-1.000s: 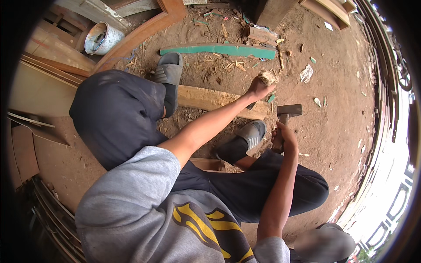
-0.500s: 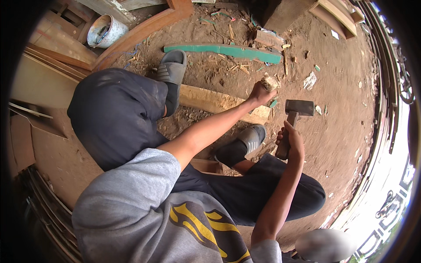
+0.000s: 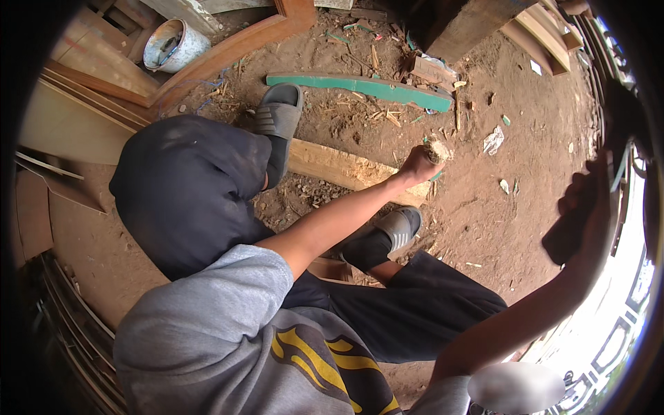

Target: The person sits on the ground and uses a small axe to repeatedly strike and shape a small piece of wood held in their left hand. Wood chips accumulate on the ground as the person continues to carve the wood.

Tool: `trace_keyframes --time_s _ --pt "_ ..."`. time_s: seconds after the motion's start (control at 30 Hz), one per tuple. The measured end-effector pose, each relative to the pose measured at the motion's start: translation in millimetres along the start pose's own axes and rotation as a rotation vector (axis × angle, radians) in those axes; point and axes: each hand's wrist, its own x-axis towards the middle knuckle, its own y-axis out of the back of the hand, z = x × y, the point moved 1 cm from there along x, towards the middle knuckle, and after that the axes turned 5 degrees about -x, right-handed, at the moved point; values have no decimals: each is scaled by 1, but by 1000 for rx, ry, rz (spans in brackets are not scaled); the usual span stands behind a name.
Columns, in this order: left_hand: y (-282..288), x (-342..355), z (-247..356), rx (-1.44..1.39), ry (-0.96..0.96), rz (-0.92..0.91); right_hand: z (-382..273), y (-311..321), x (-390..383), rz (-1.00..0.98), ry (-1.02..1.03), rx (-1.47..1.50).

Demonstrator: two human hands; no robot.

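My left hand [image 3: 418, 166] is closed round the handle of what appears to be a chisel [image 3: 438, 151], held upright over the right end of a pale plank [image 3: 332, 163]. Its wooden top is frayed and splayed; the blade is hidden below my fist. Far to the right, my right hand [image 3: 588, 200] grips a hammer [image 3: 564, 242], raised well away from the chisel. Shadow darkens the hammer's head near the picture's rim. The plank lies on the ground between my sandalled feet, its upper face rough and chipped.
Beyond the plank lies a green-painted board [image 3: 360, 88], with wood splinters around it. A thick timber post [image 3: 470, 31] stands at the far right. A stained white bucket [image 3: 175, 47] is beside a wooden frame [image 3: 228, 52] at the far left.
My right hand has swung the hammer up and to the right, away from the plank. My left hand keeps its hold above the plank's end; the whole view has shifted slightly.
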Motion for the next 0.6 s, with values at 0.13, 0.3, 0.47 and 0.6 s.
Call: trace_keyframes --time_s 0.13,0.3,0.47,0.6 --pt "9 3 -4 72 135 -73 3 -39 24 138 321 -160" --pt "1 -5 -8 144 -73 68 151 -80 -10 -409 -290 -417" --pt "4 15 -14 146 5 -64 107 -55 9 -306 -379 -287" --pt "5 0 -8 45 135 -30 21 -36 17 -44 -140 -142"
